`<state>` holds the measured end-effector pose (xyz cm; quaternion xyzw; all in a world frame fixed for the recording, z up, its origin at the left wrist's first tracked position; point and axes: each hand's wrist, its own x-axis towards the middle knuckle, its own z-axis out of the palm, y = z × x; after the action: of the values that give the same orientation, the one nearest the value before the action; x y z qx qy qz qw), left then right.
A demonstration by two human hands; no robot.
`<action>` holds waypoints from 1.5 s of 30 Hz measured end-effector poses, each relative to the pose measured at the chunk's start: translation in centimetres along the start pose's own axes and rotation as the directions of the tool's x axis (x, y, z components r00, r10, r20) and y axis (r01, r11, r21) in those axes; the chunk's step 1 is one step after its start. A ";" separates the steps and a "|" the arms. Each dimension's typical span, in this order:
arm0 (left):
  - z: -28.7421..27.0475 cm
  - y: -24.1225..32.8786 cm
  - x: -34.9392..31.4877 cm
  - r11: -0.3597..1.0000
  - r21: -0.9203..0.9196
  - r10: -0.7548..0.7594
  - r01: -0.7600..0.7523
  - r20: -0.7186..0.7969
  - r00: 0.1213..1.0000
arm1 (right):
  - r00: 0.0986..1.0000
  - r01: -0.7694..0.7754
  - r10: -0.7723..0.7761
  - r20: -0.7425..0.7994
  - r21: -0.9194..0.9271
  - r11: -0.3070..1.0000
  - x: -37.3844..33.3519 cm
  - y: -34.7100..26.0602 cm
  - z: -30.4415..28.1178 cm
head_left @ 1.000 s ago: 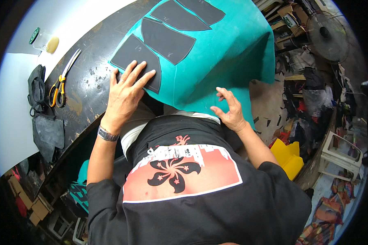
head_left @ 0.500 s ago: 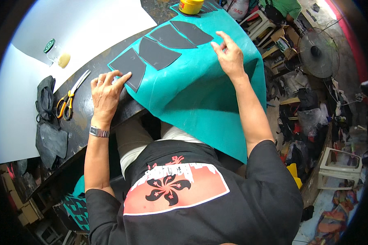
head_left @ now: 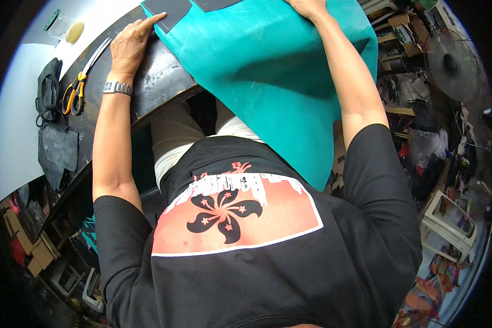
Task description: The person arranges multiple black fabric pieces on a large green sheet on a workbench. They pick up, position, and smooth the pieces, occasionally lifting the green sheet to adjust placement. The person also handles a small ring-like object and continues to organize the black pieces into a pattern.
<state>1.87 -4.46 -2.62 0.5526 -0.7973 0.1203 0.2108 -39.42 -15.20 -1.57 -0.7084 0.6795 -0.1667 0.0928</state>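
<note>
A large teal sheet [head_left: 246,98] lies over the table's edge and hangs down in front of my lap. On its far left corner rests a dark grey cut piece [head_left: 172,12], and a second grey piece [head_left: 216,4] beside it is cut off by the upper edge of the view. My left hand [head_left: 130,46] has its index finger stretched onto the first piece, with the other fingers loosely bent near the sheet's edge. Farther right, my right hand [head_left: 310,9] is at the far part of the sheet; its fingers mostly run out of view.
Orange-handled scissors [head_left: 81,82] lie on the dark table [head_left: 156,82] left of my hand, beside black scraps [head_left: 58,153]. A glass jar [head_left: 60,24] with a green lid lies behind on white sheeting. To the right are a fan [head_left: 450,61] and a plastic stool [head_left: 448,224].
The view has shifted, so the table and sheet sit higher in it and the yellow tub is out of sight. My right hand has moved farther away; my left finger still touches the grey piece.
</note>
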 end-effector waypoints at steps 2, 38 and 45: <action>0.2 -0.3 0.5 1.000 -0.004 0.004 -0.004 -0.004 1.000 | 0.999 -0.030 0.029 -0.028 -0.051 0.998 0.0 -0.6 -0.1; -7.7 10.4 -8.8 0.896 -0.386 0.339 -0.217 0.282 0.898 | 0.800 0.240 -0.119 -0.588 0.132 0.962 1.4 -6.6 2.5; -3.5 11.0 -11.1 0.928 -0.277 0.206 -0.251 -0.180 0.962 | 0.915 0.404 -0.305 -0.266 0.561 0.723 -10.3 -12.1 -0.5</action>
<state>-4.32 10.18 -4.25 0.4073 -0.8475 0.0633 0.3344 -28.51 -4.22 2.13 -0.7428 0.4468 -0.4438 0.2273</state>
